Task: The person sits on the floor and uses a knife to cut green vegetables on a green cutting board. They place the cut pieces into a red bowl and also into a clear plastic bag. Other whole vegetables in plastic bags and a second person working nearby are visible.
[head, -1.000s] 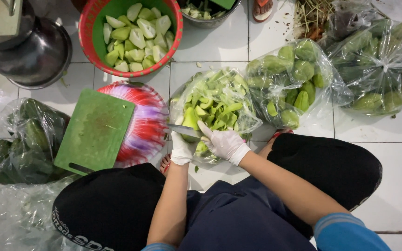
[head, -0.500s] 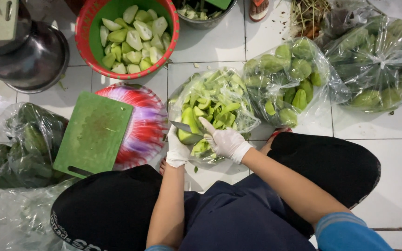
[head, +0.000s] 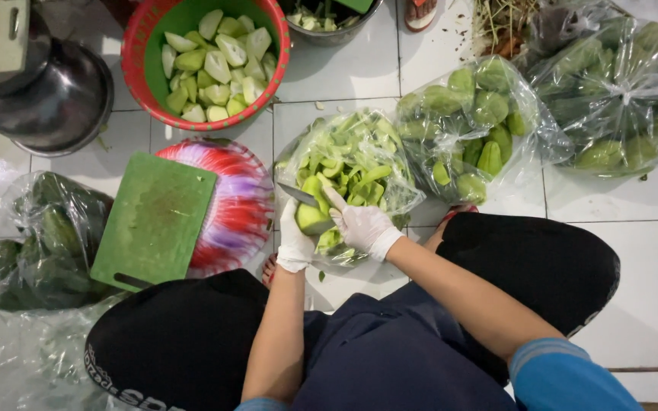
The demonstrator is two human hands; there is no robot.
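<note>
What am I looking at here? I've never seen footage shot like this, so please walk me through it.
The camera sits on a person's head and looks down at their lap and a tiled floor. Both hands wear white gloves. The left hand holds a green fruit; the right hand holds a knife against it, above an open bag of peels. Around them lie a green cutting board on a colourful plate, a red bowl of peeled pieces, a metal pot and bags of whole fruit.

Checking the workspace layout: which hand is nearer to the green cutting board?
Left. The left hand holds the green fruit just right of the green cutting board and its striped tray. The right hand, with the knife, is farther right.
</note>
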